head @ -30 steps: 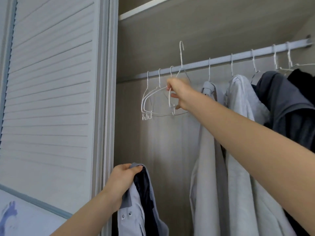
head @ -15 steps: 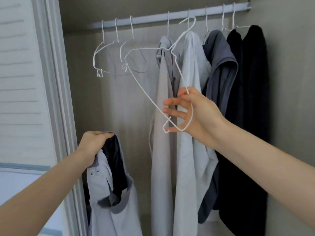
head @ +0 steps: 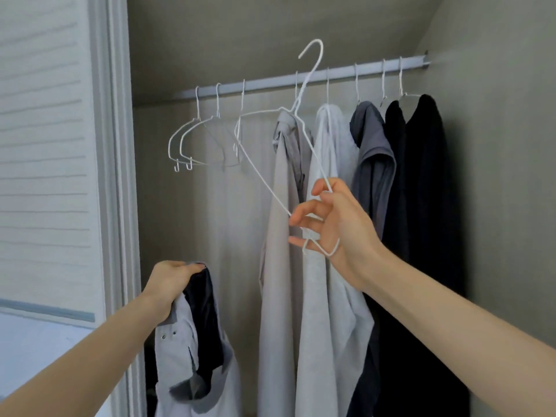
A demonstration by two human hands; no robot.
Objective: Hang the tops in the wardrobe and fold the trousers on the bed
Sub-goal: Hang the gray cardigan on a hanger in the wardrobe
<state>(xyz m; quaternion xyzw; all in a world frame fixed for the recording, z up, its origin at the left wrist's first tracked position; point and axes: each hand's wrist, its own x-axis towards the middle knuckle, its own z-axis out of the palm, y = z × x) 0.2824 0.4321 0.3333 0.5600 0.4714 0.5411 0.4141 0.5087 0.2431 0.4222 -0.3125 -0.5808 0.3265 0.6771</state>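
My right hand (head: 337, 227) grips one end of a white wire hanger (head: 302, 124), held tilted in front of the hanging clothes with its hook pointing up, off the rail (head: 270, 82). My left hand (head: 170, 281) holds a light grey top (head: 195, 365) with a dark lining by its collar, low at the wardrobe's left side. On the rail hang a beige top (head: 278, 236), a pale grey top (head: 328, 296), a dark grey top (head: 373, 158) and black garments (head: 421, 206).
Three empty white hangers (head: 192, 139) hang at the left end of the rail. A white louvred door (head: 45, 145) and its frame (head: 117, 176) stand at the left. The wardrobe's side wall (head: 505, 176) closes the right.
My right hand lifted a hanger off the rail and brought it down, tilted, in front of the clothes. The camera view shifted right. My left hand kept holding the grey top.
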